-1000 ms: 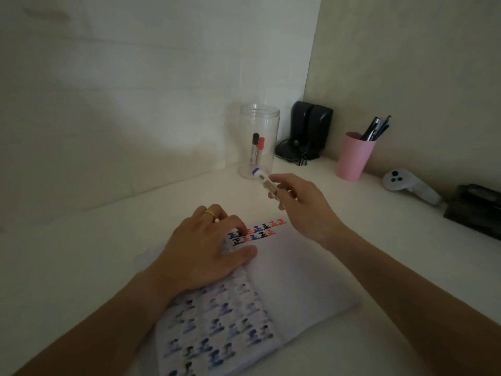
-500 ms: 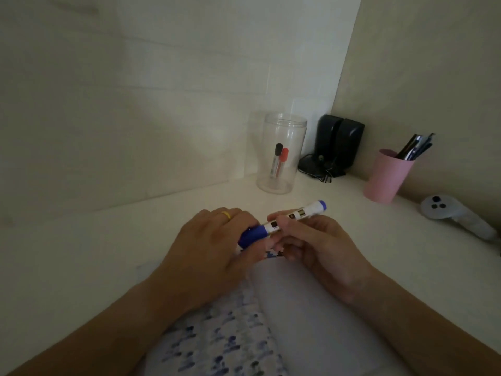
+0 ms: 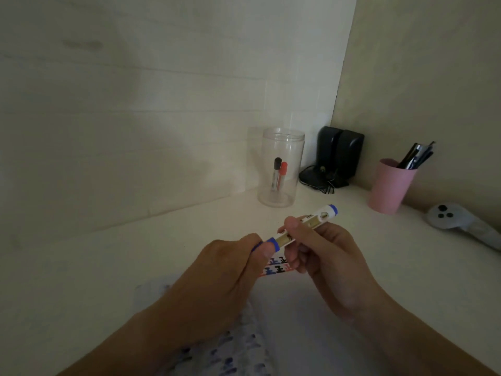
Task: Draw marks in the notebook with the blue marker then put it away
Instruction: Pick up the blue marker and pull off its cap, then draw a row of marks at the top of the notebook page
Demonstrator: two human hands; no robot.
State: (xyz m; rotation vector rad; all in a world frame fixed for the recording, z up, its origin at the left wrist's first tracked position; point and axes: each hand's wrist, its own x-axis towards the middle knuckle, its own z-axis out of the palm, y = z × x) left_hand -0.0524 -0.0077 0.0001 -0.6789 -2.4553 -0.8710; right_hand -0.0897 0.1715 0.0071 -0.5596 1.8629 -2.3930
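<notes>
The blue marker (image 3: 314,221) has a white barrel and lies slanted between both hands, above the notebook. My right hand (image 3: 317,256) grips the barrel, its blue end pointing up right. My left hand (image 3: 225,275) is closed around the blue cap at the marker's lower left end. The open notebook (image 3: 303,321) lies on the desk beneath my hands, with rows of blue, red and black marks showing between them. My hands and forearms hide much of the pages.
A clear plastic jar (image 3: 282,169) with a black and a red marker stands at the back. Right of it are black speakers (image 3: 339,156), a pink cup of pens (image 3: 390,185) and a white controller (image 3: 461,223). Walls close the corner.
My left hand lifted off the notebook page and closed on the marker's cap. My right hand turned the marker from upright to slanted and brought it nearer me.
</notes>
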